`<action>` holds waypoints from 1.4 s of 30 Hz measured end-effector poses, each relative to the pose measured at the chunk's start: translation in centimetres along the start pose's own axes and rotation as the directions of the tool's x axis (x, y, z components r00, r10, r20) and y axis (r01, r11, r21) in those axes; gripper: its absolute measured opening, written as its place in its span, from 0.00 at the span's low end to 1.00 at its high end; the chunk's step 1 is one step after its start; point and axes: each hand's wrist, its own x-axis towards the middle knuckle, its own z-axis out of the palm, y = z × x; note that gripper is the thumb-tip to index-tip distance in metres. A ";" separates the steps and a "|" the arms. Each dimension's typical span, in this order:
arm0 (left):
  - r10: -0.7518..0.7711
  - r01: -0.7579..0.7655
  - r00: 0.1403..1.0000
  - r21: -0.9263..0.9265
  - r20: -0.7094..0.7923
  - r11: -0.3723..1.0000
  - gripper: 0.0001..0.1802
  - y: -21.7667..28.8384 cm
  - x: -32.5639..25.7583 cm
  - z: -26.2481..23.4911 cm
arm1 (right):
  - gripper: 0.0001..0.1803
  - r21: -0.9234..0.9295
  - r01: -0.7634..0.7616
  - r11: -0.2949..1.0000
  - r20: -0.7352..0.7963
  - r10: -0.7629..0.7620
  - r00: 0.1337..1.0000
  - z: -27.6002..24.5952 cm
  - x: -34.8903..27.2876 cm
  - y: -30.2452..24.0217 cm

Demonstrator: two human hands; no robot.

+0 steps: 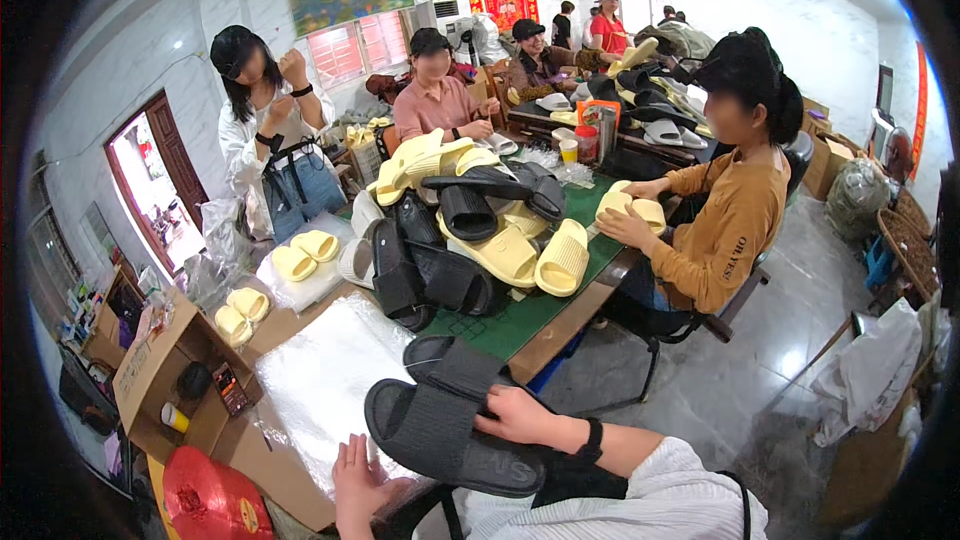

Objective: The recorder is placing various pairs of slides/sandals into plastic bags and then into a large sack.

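- The fingers of my right hand [520, 417] are pressed together, flat on a black slipper [440, 437] at the near table edge.
- My left hand [358, 485] lies just beside its heel, fingers loosely spread, holding nothing.
- A second black slipper [455, 365] lies just behind the first one.
- Clear plastic bags [325, 380] are under both slippers.
- Further away is a pile of yellow and black slippers [470, 230] on the green mat [520, 315].

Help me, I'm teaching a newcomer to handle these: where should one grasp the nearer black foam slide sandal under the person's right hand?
Probably by the wide upper strap of the nearer black foam slide sandal, coming from above on the person's right. The sandal lies flat, sole down, so the arched strap stands proud. The right hand already rests at that edge; the left hand sits beside the heel.
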 end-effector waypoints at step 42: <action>0.053 -0.112 0.989 -0.466 -0.139 0.878 0.21 -4.4 0.1 6.6 | 0.24 0.243 0.116 0.963 0.199 -0.167 0.966 4.6 -4.2 -1.2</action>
